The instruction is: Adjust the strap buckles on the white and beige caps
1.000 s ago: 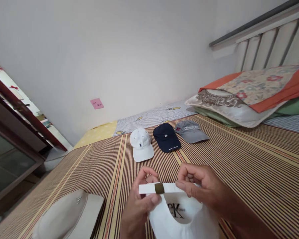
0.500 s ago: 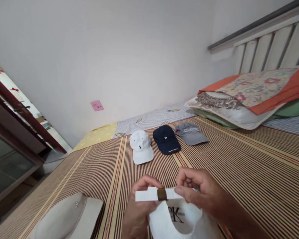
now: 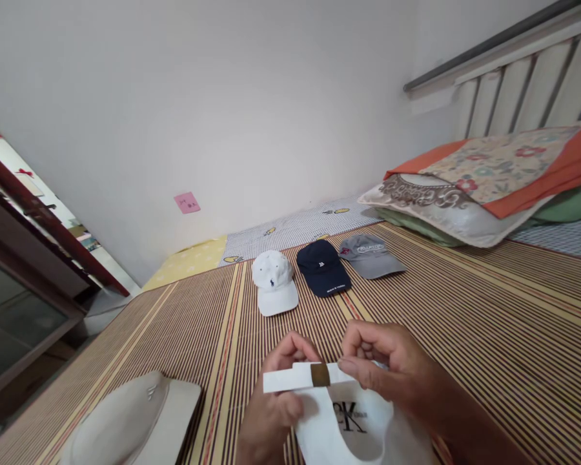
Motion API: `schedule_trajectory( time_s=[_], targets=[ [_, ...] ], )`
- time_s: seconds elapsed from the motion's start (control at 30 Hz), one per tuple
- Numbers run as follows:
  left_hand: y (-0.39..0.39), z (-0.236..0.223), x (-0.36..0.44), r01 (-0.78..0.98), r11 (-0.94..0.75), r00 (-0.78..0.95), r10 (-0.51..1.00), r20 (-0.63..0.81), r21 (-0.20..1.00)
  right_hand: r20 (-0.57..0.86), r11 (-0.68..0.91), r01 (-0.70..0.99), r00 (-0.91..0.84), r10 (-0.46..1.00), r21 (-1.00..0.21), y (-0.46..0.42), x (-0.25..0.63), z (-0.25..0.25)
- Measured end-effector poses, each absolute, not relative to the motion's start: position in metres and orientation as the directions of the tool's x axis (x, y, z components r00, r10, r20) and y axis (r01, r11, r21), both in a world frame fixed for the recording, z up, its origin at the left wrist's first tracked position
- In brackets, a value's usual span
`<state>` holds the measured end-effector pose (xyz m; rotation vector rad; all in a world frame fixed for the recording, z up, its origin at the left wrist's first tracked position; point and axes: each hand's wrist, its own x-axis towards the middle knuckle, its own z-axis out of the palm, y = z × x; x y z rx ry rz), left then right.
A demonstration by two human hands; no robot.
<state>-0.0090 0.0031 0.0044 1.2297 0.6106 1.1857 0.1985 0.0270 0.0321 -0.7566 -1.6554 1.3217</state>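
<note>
Low in the view is a white cap [image 3: 314,423] with its back opening toward me and black "CK" lettering inside. Its white strap [image 3: 285,380] runs through a brass-coloured buckle [image 3: 320,374], with a loose end sticking out on the left. My left hand [image 3: 271,403] is closed around the strap's left side, thumb below and index finger curled behind. Just right of the buckle, my right hand [image 3: 387,361] pinches the strap between thumb and forefinger. The cap's lower part runs out of view.
A white cap with a small horse logo [image 3: 275,284], a navy cap [image 3: 322,268] and a grey cap [image 3: 372,257] stand in a row on the striped mat [image 3: 174,336]. A beige cap [image 3: 126,420] lies at lower left. Pillows [image 3: 445,206] are piled at right, against the wall.
The buckle has shifted slightly right, toward my right fingers. My left thumb has come into sight below the strap, and more of the lettering inside the cap shows.
</note>
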Motion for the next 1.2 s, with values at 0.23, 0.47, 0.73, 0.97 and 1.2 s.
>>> schedule_trajectory(
  time_s=[0.23,0.47,0.73,0.97,1.2],
  targets=[
    [0.007,0.001,-0.006,-0.302,-0.072,0.270,0.950,0.157,0.951,0.256,0.255,-0.060,-0.432,0.865,-0.965,0.025,0.200,0.032],
    [0.007,0.002,-0.005,-0.328,-0.075,0.265,0.950,0.168,0.942,0.229,0.208,-0.097,-0.430,0.873,-0.973,0.025,0.200,0.031],
    [0.006,-0.002,-0.002,-0.403,-0.048,0.208,0.968,0.143,0.914,0.246,0.227,-0.097,-0.446,0.861,-0.969,0.026,0.204,0.032],
    [0.007,0.000,-0.002,-0.459,-0.046,0.217,0.963,0.162,0.887,0.214,0.166,-0.144,-0.447,0.869,-0.976,0.027,0.204,0.032],
    [0.007,0.000,-0.010,-0.537,-0.074,0.163,0.968,0.190,0.840,0.089,0.054,-0.074,-0.661,0.745,-0.996,0.042,0.228,0.016]
  ],
)
